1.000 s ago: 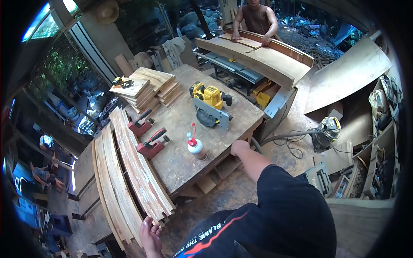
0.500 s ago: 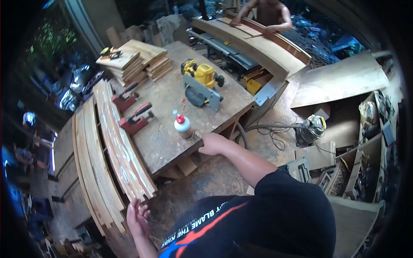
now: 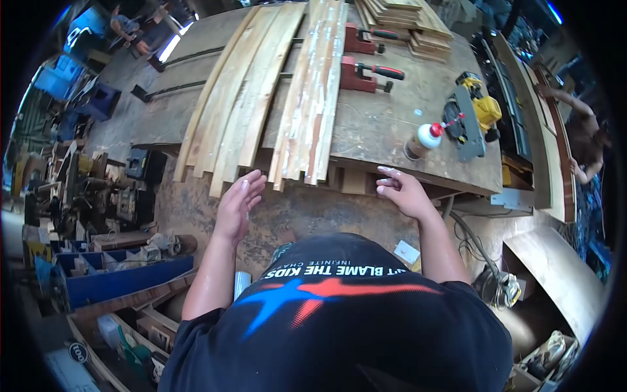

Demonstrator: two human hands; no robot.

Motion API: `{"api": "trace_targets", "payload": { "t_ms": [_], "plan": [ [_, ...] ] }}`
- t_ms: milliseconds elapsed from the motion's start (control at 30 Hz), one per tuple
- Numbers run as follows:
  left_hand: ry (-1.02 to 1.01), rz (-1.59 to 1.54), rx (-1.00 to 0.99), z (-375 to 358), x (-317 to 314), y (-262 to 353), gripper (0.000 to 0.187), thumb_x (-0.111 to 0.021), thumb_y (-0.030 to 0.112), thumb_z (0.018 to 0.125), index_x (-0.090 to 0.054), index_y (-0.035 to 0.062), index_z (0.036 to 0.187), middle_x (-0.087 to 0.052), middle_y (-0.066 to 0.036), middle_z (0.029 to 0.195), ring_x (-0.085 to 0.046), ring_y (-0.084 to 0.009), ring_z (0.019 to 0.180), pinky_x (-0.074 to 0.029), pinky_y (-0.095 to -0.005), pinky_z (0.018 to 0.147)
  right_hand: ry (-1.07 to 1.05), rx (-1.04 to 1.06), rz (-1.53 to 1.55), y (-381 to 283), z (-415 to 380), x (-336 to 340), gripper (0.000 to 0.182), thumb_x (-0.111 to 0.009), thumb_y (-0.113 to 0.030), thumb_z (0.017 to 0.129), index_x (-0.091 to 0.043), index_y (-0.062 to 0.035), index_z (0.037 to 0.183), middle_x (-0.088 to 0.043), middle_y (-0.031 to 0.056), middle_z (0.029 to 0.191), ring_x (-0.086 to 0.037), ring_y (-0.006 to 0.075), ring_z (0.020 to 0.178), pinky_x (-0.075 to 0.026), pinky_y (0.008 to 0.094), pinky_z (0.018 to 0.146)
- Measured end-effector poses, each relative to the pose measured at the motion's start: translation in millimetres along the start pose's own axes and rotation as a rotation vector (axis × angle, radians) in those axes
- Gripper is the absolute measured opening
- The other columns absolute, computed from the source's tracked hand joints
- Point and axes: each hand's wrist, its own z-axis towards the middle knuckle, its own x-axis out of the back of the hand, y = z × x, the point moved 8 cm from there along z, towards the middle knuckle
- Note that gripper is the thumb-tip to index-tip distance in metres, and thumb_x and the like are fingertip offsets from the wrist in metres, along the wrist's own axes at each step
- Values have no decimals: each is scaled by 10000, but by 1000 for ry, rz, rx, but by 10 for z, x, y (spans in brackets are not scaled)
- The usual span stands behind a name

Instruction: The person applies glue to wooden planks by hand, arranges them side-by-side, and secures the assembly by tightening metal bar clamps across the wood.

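Note:
My left hand point(image 3: 240, 204) is raised, fingers extended, just off the near ends of the wooden strips. Nothing is in it. Close to the bench's front edge, my right hand point(image 3: 406, 194) also holds nothing, its thumb and fingers apart. Behind it on the bench stands a glue bottle point(image 3: 426, 140) with a red cap and nozzle. A group of strips smeared with white glue point(image 3: 310, 98) lies between bare strips point(image 3: 251, 85) on the left and two red bar clamps, the far one point(image 3: 359, 37) and the near one point(image 3: 366, 74), on the right.
A yellow circular saw point(image 3: 480, 111) rests on the workbench point(image 3: 392, 124), with stacked boards point(image 3: 428, 26) behind. Another person point(image 3: 584, 134) works over a curved panel at right. A hose and a vacuum point(image 3: 499, 287) are on the floor; a blue bin point(image 3: 117, 271) stands at left.
My view has swung left to face the strips. My right hand has left its place beside the glue bottle at the bench edge and its fingers have spread. My left hand stays near the strip ends.

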Motion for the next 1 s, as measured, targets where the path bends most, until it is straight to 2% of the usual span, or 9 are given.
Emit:
{"api": "trace_targets", "payload": {
  "t_ms": [300, 333, 467, 567, 633, 700, 800, 900, 1000],
  "plan": [
    [-211, -28, -52, 541, 439, 433, 705, -468, 410, 1069, -219, 47, 1620, -444, -190, 1566, -389, -319, 1470, -245, -477, 1200, 86, 246, -37, -1009, 807, -749, 537, -725, -183, 921, -569, 12, 1396, -690, 176, 1242, -662, 214, 1143, -521, 334, 993],
    [-224, -35, -83, 591, 652, 461, 730, -472, 407, 1069, -167, 59, 1633, -366, -176, 1622, -394, -338, 1467, -300, -476, 1173, 128, 182, -43, -1095, 838, -818, 540, -723, -192, 923, -566, 12, 1398, -686, 186, 1244, -661, 216, 1144, -520, 336, 995],
    [151, -398, -198, 735, 1828, 684, 662, -427, 509, 1061, -346, 122, 1592, -400, -99, 1612, -442, -340, 1422, -478, -400, 992, 298, 207, -55, -1316, 1085, -1157, 602, -720, -203, 925, -508, -10, 1454, -693, 189, 1224, -670, 214, 1125, -515, 338, 989],
    [204, -383, -158, 825, 2741, 737, 614, -441, 529, 1050, -473, 118, 1504, -484, -61, 1542, -541, -304, 1294, -520, -384, 880, 486, 204, -89, -1434, 1225, -1562, 640, -696, -139, 934, -437, -29, 1508, -695, 176, 1182, -664, 212, 1122, -504, 343, 998],
    [222, -357, -108, 924, 3383, 683, 496, -500, 441, 1054, -544, 116, 1426, -604, -15, 1375, -650, -199, 1020, -530, -342, 775, 550, 217, 39, -1554, 1385, -1973, 632, -681, -88, 934, -434, -39, 1513, -690, 167, 1154, -653, 221, 1134, -497, 351, 1005],
    [268, -317, -69, 957, 3979, 699, 470, -509, 410, 1060, -545, 116, 1425, -619, -26, 1313, -654, -167, 961, -537, -325, 747, 528, 197, 18, -1782, 1561, -2486, 634, -696, -98, 927, -451, -62, 1511, -697, 181, 1149, -659, 191, 1067, -512, 339, 979],
    [321, -5, -107, 1128, 4878, 677, 412, -584, 335, 1045, -589, 90, 1376, -635, -34, 1148, -638, -116, 859, -510, -250, 671, 260, 115, -458, -2448, 1826, -3588, 616, -748, -214, 893, -535, -86, 1458, -722, 180, 1170, -687, 185, 969, -547, 334, 893],
    [452, 273, 48, 1190, 6067, -148, 435, -652, 327, 1005, -626, 23, 1315, -690, -73, 1104, -660, -121, 870, -539, -270, 714, -175, 126, -558, -2640, 2198, -4560, 588, -754, -276, 881, -584, -86, 1412, -718, 204, 1169, -691, 305, 1128, -541, 399, 943],
    [632, 394, 265, 765, 7026, -1328, 460, -683, 357, 976, -647, 20, 1287, -718, -127, 1121, -697, -201, 959, -553, -321, 815, -324, 348, -617, -2981, 2521, -5217, 553, -735, -268, 894, -594, -77, 1394, -701, 221, 1204, -687, 353, 1115, -526, 414, 979]
  ]
}}
